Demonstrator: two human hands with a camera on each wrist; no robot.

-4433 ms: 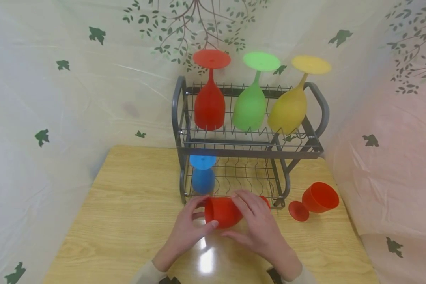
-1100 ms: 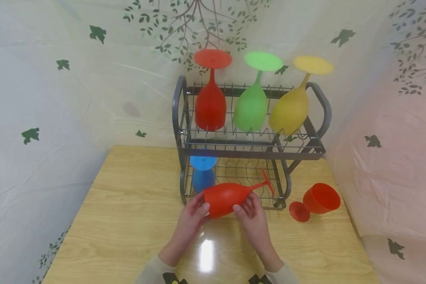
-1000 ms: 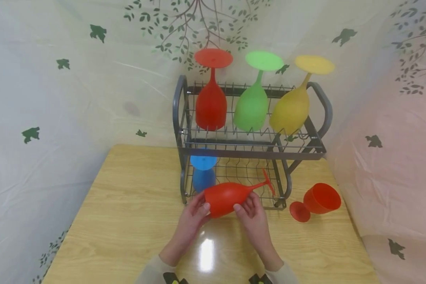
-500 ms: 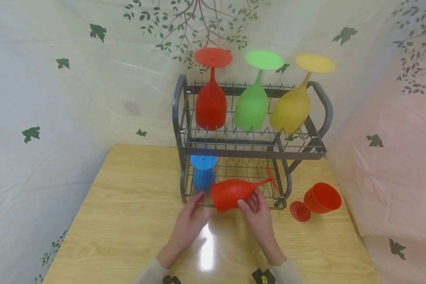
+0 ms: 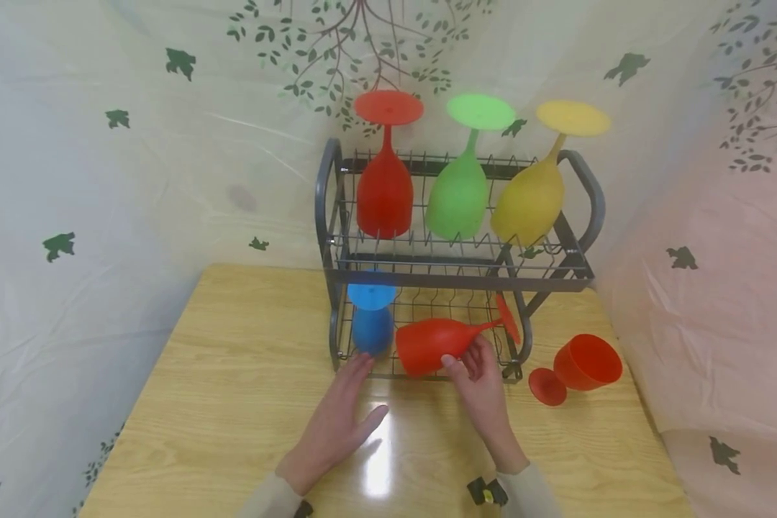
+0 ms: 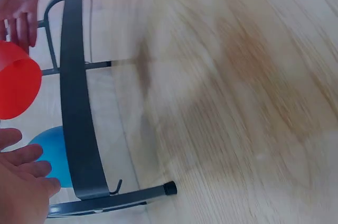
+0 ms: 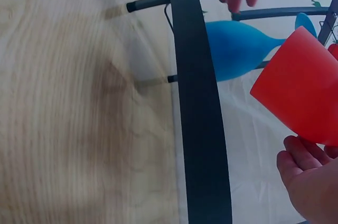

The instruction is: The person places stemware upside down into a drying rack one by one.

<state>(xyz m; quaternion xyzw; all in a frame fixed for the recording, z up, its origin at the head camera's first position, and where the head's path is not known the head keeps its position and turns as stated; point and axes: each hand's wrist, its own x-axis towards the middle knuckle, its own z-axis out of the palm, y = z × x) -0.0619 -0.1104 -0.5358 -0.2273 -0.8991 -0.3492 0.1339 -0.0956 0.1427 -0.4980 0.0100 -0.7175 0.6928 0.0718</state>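
My right hand [image 5: 485, 396] holds a red plastic wine glass [image 5: 434, 345] near the stem end of its bowl. The glass lies nearly sideways over the front of the rack's lower tier, mouth to the left and foot to the right. My left hand [image 5: 333, 428] is off the glass, fingers extended, thumb spread. Its fingertips are close to the blue wine glass [image 5: 372, 331], which stands upside down at the lower tier's left; whether they touch I cannot tell. The right wrist view shows the right fingers [image 7: 303, 155] under the red bowl [image 7: 303, 86].
A dark two-tier dish rack [image 5: 460, 279] stands at the table's back. Its upper tier carries upside-down red [image 5: 385, 198], green [image 5: 457, 198] and yellow [image 5: 529, 201] wine glasses, the yellow one tilted. Another red glass [image 5: 585, 363] lies on the table [image 5: 233, 374] right of the rack.
Both hands held the red glass earlier; the left hand has let go and drawn back slightly. The right hand has carried the glass rightward and back over the lower tier.
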